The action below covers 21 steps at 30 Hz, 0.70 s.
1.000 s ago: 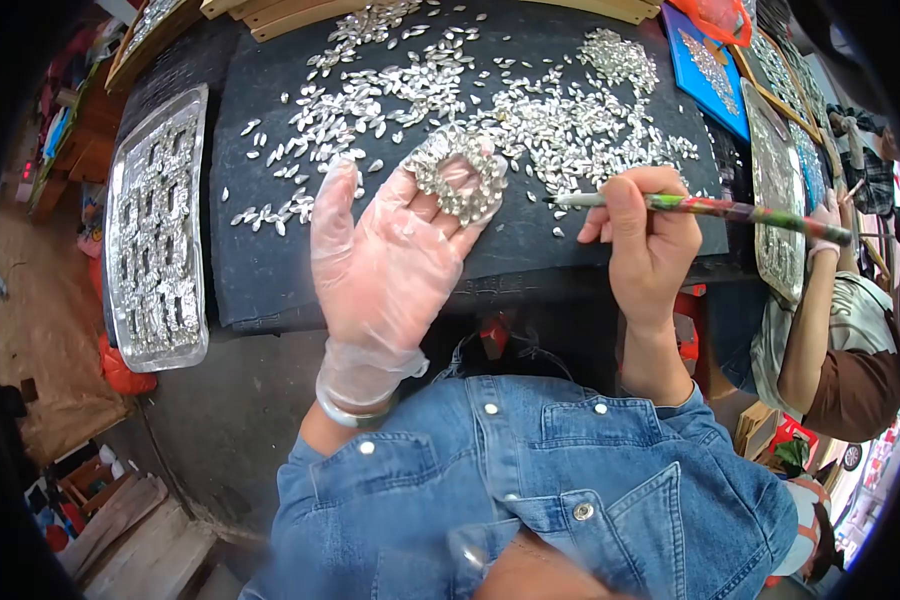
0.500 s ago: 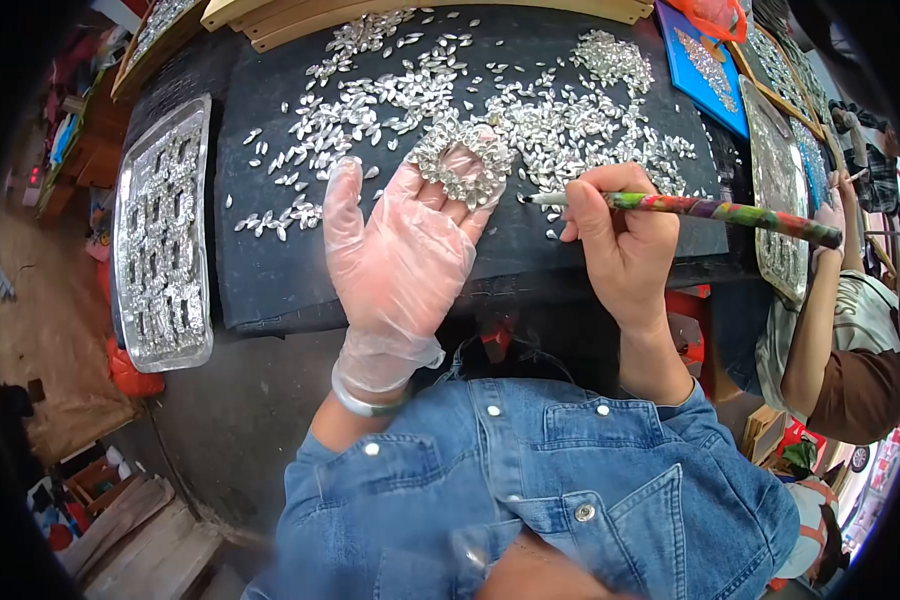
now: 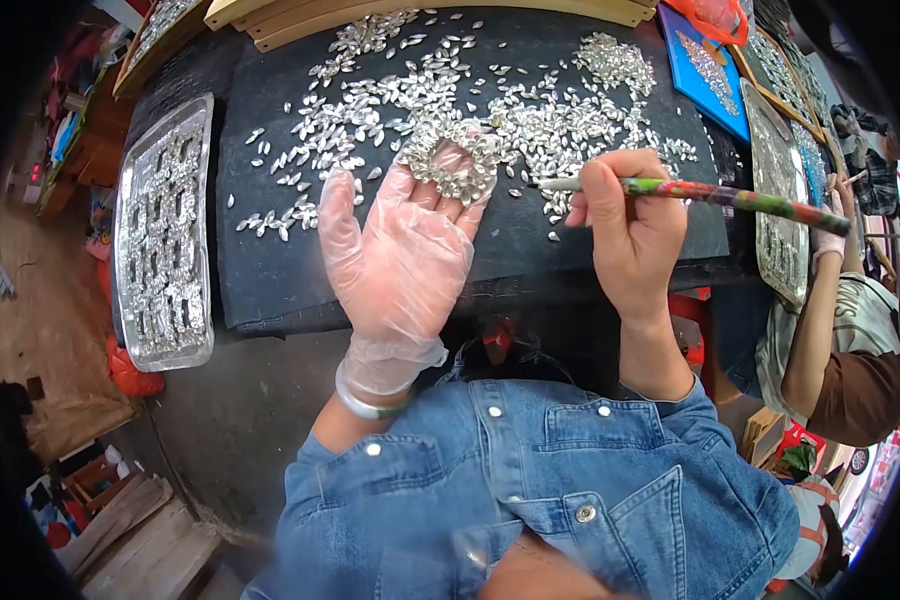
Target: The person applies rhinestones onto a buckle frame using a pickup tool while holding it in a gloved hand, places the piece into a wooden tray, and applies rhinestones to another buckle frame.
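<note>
My left hand (image 3: pixel 402 262), in a clear plastic glove, is palm up. A silvery ring of rhinestones (image 3: pixel 478 178) rests on its outstretched fingers, and the thumb stands apart from it. My bare right hand (image 3: pixel 632 235) pinches a long pen-like stick (image 3: pixel 730 196) with a multicoloured handle, between thumb and fingers. Its pale tip points left, a short way right of the ring and apart from it. Around and beyond both hands, loose leaf-shaped rhinestones (image 3: pixel 545 130) are scattered over the black mat (image 3: pixel 280 270).
At the left is a clear tray (image 3: pixel 208 240) of rhinestone pieces. A blue board (image 3: pixel 682 75) with small stones lies at the back right, near another tray (image 3: pixel 768 180). Wooden frames (image 3: pixel 440 14) line the far edge. Another person's arm (image 3: pixel 808 320) is at the right.
My left hand and the rhinestone ring have shifted slightly left. My right hand has moved a little to the right, with the stick's tip drawn up and away from the ring.
</note>
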Tool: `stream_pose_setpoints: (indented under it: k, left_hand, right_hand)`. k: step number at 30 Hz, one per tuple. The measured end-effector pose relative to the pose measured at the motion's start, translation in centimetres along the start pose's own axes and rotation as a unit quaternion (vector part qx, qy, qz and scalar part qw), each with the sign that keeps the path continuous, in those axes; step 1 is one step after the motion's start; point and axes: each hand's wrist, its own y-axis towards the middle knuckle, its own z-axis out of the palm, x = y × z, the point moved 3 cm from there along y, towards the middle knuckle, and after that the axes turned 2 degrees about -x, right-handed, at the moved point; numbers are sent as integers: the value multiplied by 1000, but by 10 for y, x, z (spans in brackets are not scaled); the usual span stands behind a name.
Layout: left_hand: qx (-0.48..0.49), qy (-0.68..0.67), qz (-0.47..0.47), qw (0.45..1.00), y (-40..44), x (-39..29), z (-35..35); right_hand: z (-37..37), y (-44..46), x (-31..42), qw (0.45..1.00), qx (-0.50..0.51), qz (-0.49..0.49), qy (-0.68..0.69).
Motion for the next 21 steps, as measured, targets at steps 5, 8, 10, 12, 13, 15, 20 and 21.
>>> stream_pose_setpoints:
  k: [5,8,10,12,13,15,20,21]
  left_hand:
    - [15,10,3,1000,1,1,-1]
    - [5,-4,3,1000,1,-1,-3]
    - [6,-4,5,1000,1,-1,-3]
    - [8,-3,5,1000,1,-1,-2]
    - [9,-2,5,1000,0,0,-2]
    - [16,-3,3,1000,0,0,-2]
    - [32,-1,2,999,1,-2,-4]
    - [29,4,2,1000,1,-2,-5]
  right_hand:
    - [1,-1,-3,1000,-1,8,1]
    - [5,0,-1,999,15,9,-33]
    - [6,1,-1,999,18,7,-35]
    - [6,1,-1,999,21,6,-40]
    - [6,2,-1,999,22,5,-41]
    - [7,1,-1,1000,15,16,-13]
    - [13,-1,2,996,-2,37,76]
    - [14,0,4,997,-3,25,76]
